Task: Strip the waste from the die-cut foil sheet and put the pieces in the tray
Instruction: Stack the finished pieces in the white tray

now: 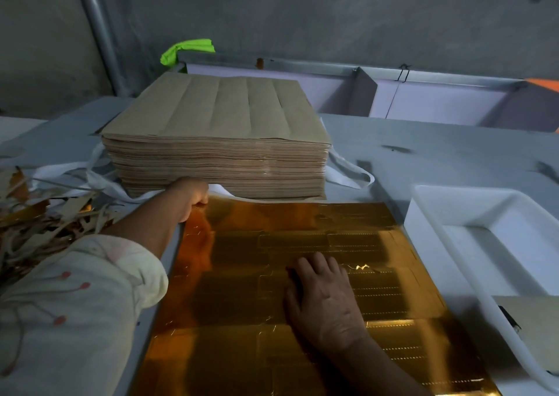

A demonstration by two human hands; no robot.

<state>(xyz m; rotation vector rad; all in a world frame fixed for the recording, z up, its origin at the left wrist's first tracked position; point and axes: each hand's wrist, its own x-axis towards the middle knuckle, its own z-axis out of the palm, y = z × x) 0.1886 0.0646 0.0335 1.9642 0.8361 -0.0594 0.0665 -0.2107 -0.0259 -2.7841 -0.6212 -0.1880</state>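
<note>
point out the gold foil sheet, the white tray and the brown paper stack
gold foil sheet (236,289), head view, dark centre area
white tray (438,202), head view, near left rim
brown paper stack (217,114), head view, top sheet

Grey table (423,153), gold foil sheet (242,274), brown sheet stack (217,141), white tray (484,223), scrap pile (36,214)

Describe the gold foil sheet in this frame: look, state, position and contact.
The gold foil sheet lies flat on the grey table, shiny and reflective, scored with die-cut rectangles and perforated lines. It looks whole, nothing visibly stripped yet. Its far edge meets the stack of brown sheets; the white tray sits to its right. The left hand pinches its far-left corner; the right hand presses flat on its middle.
</note>
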